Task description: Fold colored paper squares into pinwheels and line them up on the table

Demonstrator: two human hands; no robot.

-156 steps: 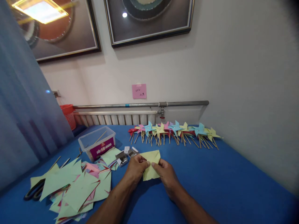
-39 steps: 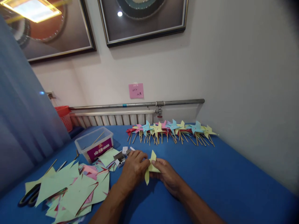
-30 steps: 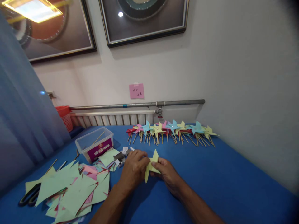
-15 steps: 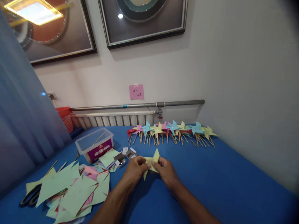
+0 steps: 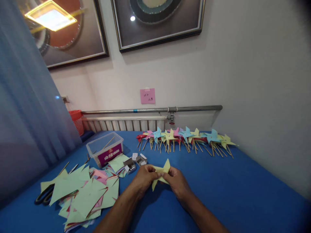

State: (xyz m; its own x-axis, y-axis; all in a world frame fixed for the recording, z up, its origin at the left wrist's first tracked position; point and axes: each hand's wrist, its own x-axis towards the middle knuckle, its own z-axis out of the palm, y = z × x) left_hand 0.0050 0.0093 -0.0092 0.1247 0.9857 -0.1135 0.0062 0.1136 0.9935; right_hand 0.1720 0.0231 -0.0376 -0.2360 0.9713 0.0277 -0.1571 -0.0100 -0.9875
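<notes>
Yellow paper pinwheel (image 5: 161,171), half folded with two points sticking out, sits pinched between both hands just above the blue table (image 5: 243,194), near its middle. The left hand (image 5: 143,177) clamps the piece from the left side with thumb and fingers closed on the folds; the right hand (image 5: 177,181) grips it from the right, fingertips meeting the left hand's at the centre of the paper.

The table is covered in plain blue and runs back to a white wall (image 5: 255,71), where a grey pipe (image 5: 150,110) crosses above a white radiator (image 5: 123,124). A pink note (image 5: 147,95) is stuck to the wall, and two framed pictures (image 5: 157,19) hang higher up. A blue curtain (image 5: 26,113) falls at the left.

Just beyond the hands lie small open boxes of pins (image 5: 131,166). Behind those stands a clear plastic tub (image 5: 105,149) with a few sticks in it. To the left is a loose heap of cut coloured paper (image 5: 85,194), partly covering black scissors (image 5: 45,197). Along the far edge lies a row of finished pinwheels on sticks (image 5: 187,139). An orange basket (image 5: 77,120) stands by the curtain.
</notes>
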